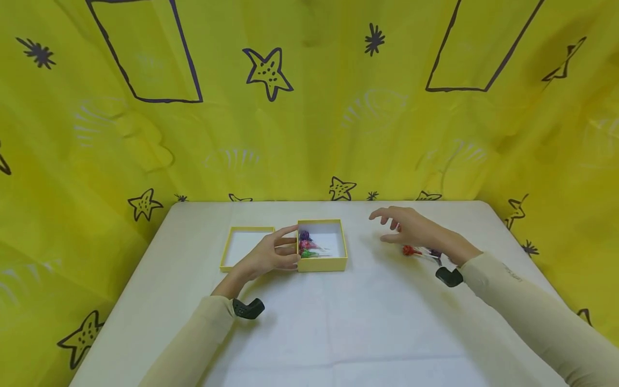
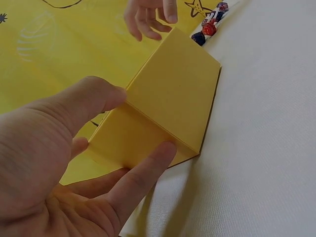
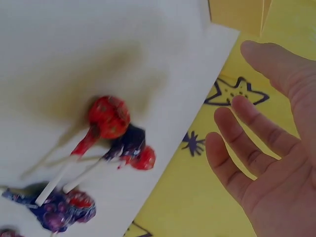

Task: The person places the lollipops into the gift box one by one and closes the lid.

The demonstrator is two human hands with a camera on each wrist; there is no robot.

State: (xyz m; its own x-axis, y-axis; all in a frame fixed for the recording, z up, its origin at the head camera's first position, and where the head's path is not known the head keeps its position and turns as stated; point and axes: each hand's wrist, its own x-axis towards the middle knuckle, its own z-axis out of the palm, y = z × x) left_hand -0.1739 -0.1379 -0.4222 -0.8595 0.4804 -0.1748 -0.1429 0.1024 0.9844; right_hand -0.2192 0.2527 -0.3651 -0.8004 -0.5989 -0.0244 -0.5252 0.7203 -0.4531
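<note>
A yellow box (image 1: 323, 264) with a white inside stands in the middle of the table. Several lollipops (image 1: 306, 244), purple, pink and green, lie against its left inner side. My left hand (image 1: 271, 253) holds the box at its left end, thumb at the near top corner and fingers against the left wall. My right hand (image 1: 411, 226) hovers right of the box, fingers apart and lightly bent, nothing in them. Beneath and beside it lie several loose lollipops (image 3: 108, 118) with red and dark purple wrappers and white sticks.
Left of the box, partly behind my left hand, lies a shallow yellow-edged lid (image 1: 247, 243), white side up. The white-covered table (image 1: 377, 322) ends at a yellow patterned curtain (image 1: 309, 134) at the back and sides.
</note>
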